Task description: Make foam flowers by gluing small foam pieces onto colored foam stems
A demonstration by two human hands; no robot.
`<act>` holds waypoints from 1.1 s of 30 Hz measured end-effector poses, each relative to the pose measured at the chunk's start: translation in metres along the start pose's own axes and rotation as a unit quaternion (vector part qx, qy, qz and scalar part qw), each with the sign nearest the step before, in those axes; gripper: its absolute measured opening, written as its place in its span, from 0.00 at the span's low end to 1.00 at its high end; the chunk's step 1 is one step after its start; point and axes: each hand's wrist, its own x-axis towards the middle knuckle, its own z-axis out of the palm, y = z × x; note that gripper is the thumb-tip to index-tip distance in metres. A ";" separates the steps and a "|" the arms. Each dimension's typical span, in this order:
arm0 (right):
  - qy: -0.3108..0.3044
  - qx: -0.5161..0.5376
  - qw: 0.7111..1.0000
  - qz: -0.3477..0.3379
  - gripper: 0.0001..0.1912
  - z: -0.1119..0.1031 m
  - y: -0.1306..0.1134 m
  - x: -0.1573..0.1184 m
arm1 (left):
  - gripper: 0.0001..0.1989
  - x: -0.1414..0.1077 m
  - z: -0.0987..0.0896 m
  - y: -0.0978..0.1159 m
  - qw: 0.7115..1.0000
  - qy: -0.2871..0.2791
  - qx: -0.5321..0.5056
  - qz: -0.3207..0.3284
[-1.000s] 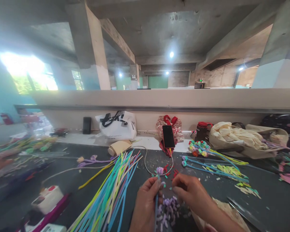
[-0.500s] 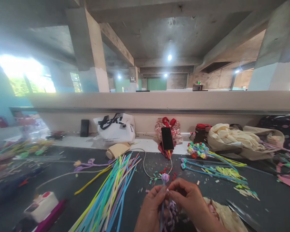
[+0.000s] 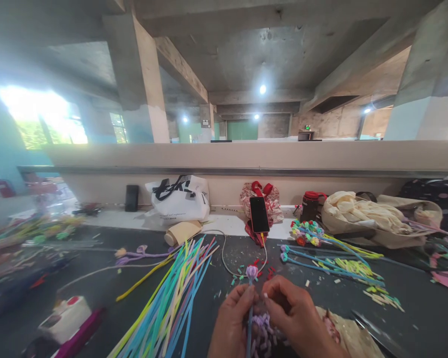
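Observation:
My left hand (image 3: 236, 318) is closed around the blue stem of a pipe-cleaner flower (image 3: 251, 272), whose lilac and pink head stands up just above the fingertips. To its right, my right hand (image 3: 296, 311) is curled with thumb and fingers drawn together, slightly apart from the stem. A tiny pale spot shows at its thumb tip; whether that is a nail or a small piece I cannot make out. Below and between the hands lies a heap of short curled purple pieces (image 3: 266, 330), partly hidden by the right hand.
Long coloured pipe cleaners (image 3: 171, 293) spread to the left. At right lie finished flower heads (image 3: 306, 232), blue-stemmed flowers (image 3: 332, 268), yellow-green cut pieces (image 3: 353, 267) and scissors (image 3: 373, 330). A phone (image 3: 259, 215) with a cable (image 3: 224, 253) leans against a red patterned bag (image 3: 274, 199).
My right hand has drawn slightly away to the right from the stem, opening a gap between the hands. The flower head has shifted a little left with my left hand.

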 end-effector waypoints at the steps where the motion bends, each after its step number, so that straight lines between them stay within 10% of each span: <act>1: -0.009 0.004 1.000 0.014 0.03 0.000 0.002 0.000 | 0.14 -0.003 0.000 0.003 1.000 0.003 0.004 0.006; 9: -0.009 -0.024 1.000 0.016 0.04 0.000 0.005 0.004 | 0.07 -0.014 0.003 0.014 1.000 -0.002 0.002 0.019; 21: -0.022 -0.082 0.980 -0.180 0.05 -0.010 -0.003 0.000 | 0.06 -0.009 -0.003 0.007 0.995 -0.032 0.069 0.058; 33: -0.084 0.146 0.984 0.063 0.05 -0.011 -0.001 0.006 | 0.06 -0.015 0.005 0.011 0.996 -0.040 0.063 0.038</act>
